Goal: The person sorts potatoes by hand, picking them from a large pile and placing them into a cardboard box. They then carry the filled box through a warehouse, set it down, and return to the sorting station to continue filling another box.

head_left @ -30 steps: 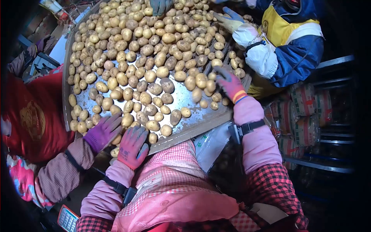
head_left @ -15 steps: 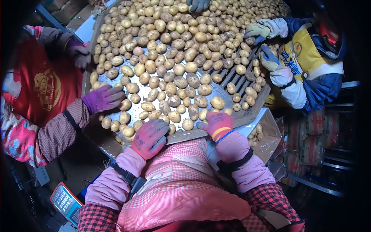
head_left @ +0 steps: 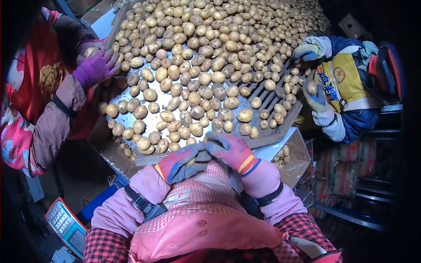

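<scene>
My left hand [head_left: 184, 163], in a pink and grey glove, is curled palm-up over my apron at the table's near edge. A small potato [head_left: 191, 161] shows between its fingers. Beside it, my right hand [head_left: 230, 151] wears a matching glove with orange and blue bands at the wrist. Its fingers are closed and bent toward the left hand, around a potato that they mostly cover. Many loose potatoes [head_left: 196, 129] lie on the metal sorting table [head_left: 153, 125] in front of both hands.
A co-worker's purple glove [head_left: 94, 68] is at the left edge. On the right, another co-worker's glove [head_left: 313, 94] is near slatted bars [head_left: 272, 96]. A lined carton [head_left: 300, 153] holding potatoes stands below right. A scale with a keypad [head_left: 66, 223] is at lower left.
Both my hands have drawn together at the near edge; the left has turned over and now holds a potato. The left co-worker's purple glove has moved up and away from the potatoes.
</scene>
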Motion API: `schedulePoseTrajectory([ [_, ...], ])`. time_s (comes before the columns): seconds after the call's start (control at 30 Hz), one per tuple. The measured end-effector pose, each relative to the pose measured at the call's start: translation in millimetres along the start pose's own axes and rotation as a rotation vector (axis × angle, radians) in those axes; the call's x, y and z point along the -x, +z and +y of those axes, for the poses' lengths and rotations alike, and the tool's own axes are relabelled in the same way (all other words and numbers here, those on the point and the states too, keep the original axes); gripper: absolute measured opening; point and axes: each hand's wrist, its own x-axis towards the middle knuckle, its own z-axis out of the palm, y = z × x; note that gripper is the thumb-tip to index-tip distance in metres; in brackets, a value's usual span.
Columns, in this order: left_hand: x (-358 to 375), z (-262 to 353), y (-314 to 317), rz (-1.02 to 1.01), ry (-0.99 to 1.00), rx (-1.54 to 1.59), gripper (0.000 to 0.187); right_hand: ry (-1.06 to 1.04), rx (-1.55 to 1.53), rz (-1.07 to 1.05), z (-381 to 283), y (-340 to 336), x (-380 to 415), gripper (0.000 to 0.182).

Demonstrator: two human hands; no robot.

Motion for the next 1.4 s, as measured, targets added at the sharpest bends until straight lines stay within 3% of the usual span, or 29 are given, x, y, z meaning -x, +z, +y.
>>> schedulePoseTrajectory([
  [0.03,8,7,-5,0.034,-0.361,0.674,0.045,-0.002,0.005,-0.002,8,0,-4,0.050],
  [0.07,16,14,-11,0.070,-0.719,1.350,0.044,-0.090,0.318,0.144,20,2,-11,0.056],
  [0.1,28,9,-16,0.083,-0.821,1.246,0.043,-0.184,0.625,0.291,25,4,-17,0.063],
  [0.2,52,11,-21,0.213,-0.903,1.240,0.042,-0.270,0.810,0.165,22,20,-33,0.070],
  [0.27,59,12,-21,0.257,-0.914,1.248,0.044,-0.279,0.781,0.099,17,41,-54,0.070],
  [0.37,65,7,-14,0.284,-0.846,1.389,0.046,-0.367,0.719,0.250,8,68,-101,0.073],
  [0.47,57,11,-14,0.250,-0.907,1.243,0.047,-0.416,0.663,0.238,-11,40,-137,0.067],
  [0.53,56,13,-22,0.238,-0.870,1.281,0.047,-0.395,0.555,0.307,-11,-7,-141,0.056],
  [0.6,60,13,-25,0.291,-0.770,1.300,0.048,-0.169,0.475,0.550,4,-57,-130,0.050],
  [0.67,64,9,-26,0.314,-0.794,1.302,0.049,-0.168,0.720,0.889,74,-80,-125,0.053],
  [0.77,61,7,-25,0.322,-0.771,1.315,0.050,-0.006,0.615,0.880,105,-110,-88,0.055],
  [0.9,48,16,-25,0.367,-0.826,1.232,0.049,0.139,0.597,1.019,137,-86,-31,0.063],
  [0.93,44,16,-28,0.370,-0.827,1.208,0.048,0.141,0.542,0.997,130,-72,-17,0.062],
  [0.97,47,11,-28,0.346,-0.786,1.170,0.046,0.126,0.374,0.843,149,-56,-7,0.063],
  [1.0,53,-4,-26,0.142,-0.599,0.463,0.044,0.256,0.602,0.733,134,-39,2,0.045],
  [1.03,42,-2,-36,-0.118,-0.315,-0.259,0.042,0.233,0.790,0.707,163,-24,1,0.046],
  [1.07,59,-34,-23,0.062,-0.525,0.187,0.043,0.234,0.940,0.703,141,-28,4,0.049],
  [1.1,43,-16,-17,0.135,-0.531,0.533,0.044,0.224,0.908,0.763,132,-32,4,0.051],
  [1.13,47,-34,-23,0.008,-0.550,0.362,0.048,0.210,0.854,0.794,128,-29,5,0.053],
  [1.2,30,-13,-24,0.193,-0.814,1.260,0.052,0.244,0.848,0.843,125,-26,5,0.055],
  [1.27,31,-23,-23,0.186,-0.805,1.131,0.055,0.273,0.846,0.872,106,-26,-4,0.058],
  [1.33,16,-7,-20,0.180,-0.814,1.098,0.056,-0.088,0.321,0.740,47,-24,6,0.059],
  [1.4,6,-6,-13,0.215,-0.770,1.179,0.056,-0.205,0.104,0.323,18,8,5,0.061],
])
